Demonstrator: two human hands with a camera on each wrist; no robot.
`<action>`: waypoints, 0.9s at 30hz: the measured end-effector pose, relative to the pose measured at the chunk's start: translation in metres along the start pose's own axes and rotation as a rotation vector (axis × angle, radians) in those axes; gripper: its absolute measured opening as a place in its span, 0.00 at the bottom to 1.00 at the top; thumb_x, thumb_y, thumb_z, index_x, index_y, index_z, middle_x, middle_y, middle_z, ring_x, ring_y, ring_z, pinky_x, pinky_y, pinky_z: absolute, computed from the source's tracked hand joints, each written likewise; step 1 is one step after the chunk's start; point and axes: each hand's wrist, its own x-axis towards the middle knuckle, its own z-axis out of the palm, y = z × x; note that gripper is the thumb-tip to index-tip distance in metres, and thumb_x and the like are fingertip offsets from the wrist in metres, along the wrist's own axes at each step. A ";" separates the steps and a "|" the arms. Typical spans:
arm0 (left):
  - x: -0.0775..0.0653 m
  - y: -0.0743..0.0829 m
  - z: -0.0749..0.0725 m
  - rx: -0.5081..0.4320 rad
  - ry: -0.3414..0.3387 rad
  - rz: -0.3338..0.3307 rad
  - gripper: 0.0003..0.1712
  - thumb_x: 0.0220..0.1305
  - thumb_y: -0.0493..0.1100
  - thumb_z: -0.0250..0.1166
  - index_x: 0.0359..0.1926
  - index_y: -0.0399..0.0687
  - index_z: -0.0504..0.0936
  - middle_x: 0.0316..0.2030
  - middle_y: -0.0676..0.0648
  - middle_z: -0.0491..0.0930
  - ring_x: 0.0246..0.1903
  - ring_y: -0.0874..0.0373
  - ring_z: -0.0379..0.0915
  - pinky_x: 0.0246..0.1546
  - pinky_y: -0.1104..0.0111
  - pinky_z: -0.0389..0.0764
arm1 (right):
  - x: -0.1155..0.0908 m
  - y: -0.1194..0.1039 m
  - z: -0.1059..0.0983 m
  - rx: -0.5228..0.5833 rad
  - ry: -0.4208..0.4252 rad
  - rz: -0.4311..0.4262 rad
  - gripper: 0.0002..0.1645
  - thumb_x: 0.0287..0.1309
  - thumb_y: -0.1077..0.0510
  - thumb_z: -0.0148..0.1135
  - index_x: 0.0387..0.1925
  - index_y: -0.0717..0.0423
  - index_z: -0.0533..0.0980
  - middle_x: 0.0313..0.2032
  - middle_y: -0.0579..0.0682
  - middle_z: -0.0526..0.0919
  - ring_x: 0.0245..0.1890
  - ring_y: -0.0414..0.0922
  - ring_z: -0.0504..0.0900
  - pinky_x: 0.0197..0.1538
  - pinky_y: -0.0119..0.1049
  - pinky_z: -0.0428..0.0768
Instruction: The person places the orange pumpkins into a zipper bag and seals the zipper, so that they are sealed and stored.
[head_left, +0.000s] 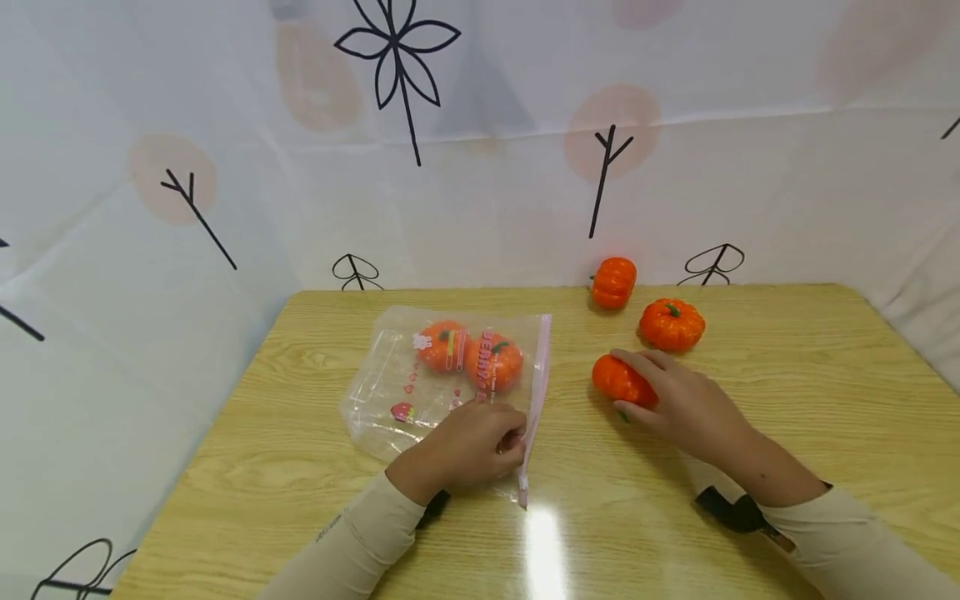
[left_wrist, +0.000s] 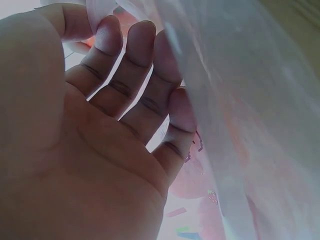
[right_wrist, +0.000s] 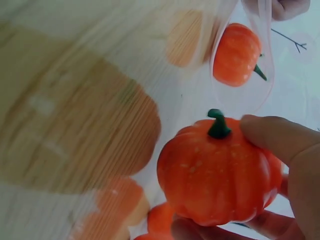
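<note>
My right hand (head_left: 693,408) grips a small orange toy pumpkin (head_left: 621,379) with a green stem, thumb on one side and fingers on the other. The right wrist view shows this pumpkin (right_wrist: 220,172) close up. Left of it lies a clear plastic zip bag (head_left: 375,375) with pink print and a pink zip strip (head_left: 542,358) facing right. Two pumpkins show through the bag, one farther left (head_left: 432,357) and one nearer the strip (head_left: 506,373). Between thumb and curled fingers, my left hand (head_left: 468,442) pinches the bag's edge by the strip. In the left wrist view its fingers (left_wrist: 142,47) touch the film.
Two more orange pumpkins stand beyond my right hand, one at the back edge (head_left: 615,283) and one nearer (head_left: 672,325). They rest on a wood-grain table (head_left: 262,467). A white patterned cloth (head_left: 487,200) hangs behind it.
</note>
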 end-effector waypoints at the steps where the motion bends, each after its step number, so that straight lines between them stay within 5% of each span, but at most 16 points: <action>1: 0.000 0.001 0.000 0.002 0.001 0.000 0.12 0.60 0.45 0.61 0.23 0.57 0.68 0.21 0.60 0.64 0.24 0.68 0.60 0.34 0.72 0.63 | 0.001 -0.001 0.000 0.016 -0.006 0.012 0.40 0.56 0.48 0.72 0.67 0.52 0.69 0.57 0.68 0.77 0.47 0.65 0.83 0.44 0.61 0.82; 7: 0.001 0.002 0.001 0.014 -0.012 -0.010 0.13 0.61 0.46 0.59 0.22 0.57 0.66 0.19 0.60 0.62 0.23 0.68 0.58 0.37 0.70 0.63 | 0.005 -0.004 -0.002 0.123 -0.022 0.047 0.39 0.58 0.46 0.69 0.68 0.53 0.69 0.59 0.67 0.77 0.53 0.65 0.80 0.51 0.62 0.79; 15: 0.001 0.002 0.001 0.029 -0.011 -0.029 0.15 0.60 0.46 0.60 0.21 0.57 0.65 0.18 0.60 0.60 0.21 0.68 0.58 0.34 0.71 0.61 | 0.019 -0.013 0.001 0.346 -0.054 0.099 0.38 0.61 0.43 0.67 0.67 0.55 0.69 0.55 0.59 0.81 0.37 0.45 0.79 0.39 0.36 0.78; 27: 0.000 0.007 -0.002 0.083 0.021 -0.114 0.19 0.56 0.44 0.58 0.15 0.57 0.59 0.13 0.61 0.52 0.16 0.68 0.50 0.31 0.70 0.59 | 0.043 -0.031 0.012 0.482 -0.105 0.280 0.38 0.64 0.36 0.59 0.68 0.52 0.67 0.53 0.59 0.81 0.41 0.50 0.78 0.37 0.36 0.76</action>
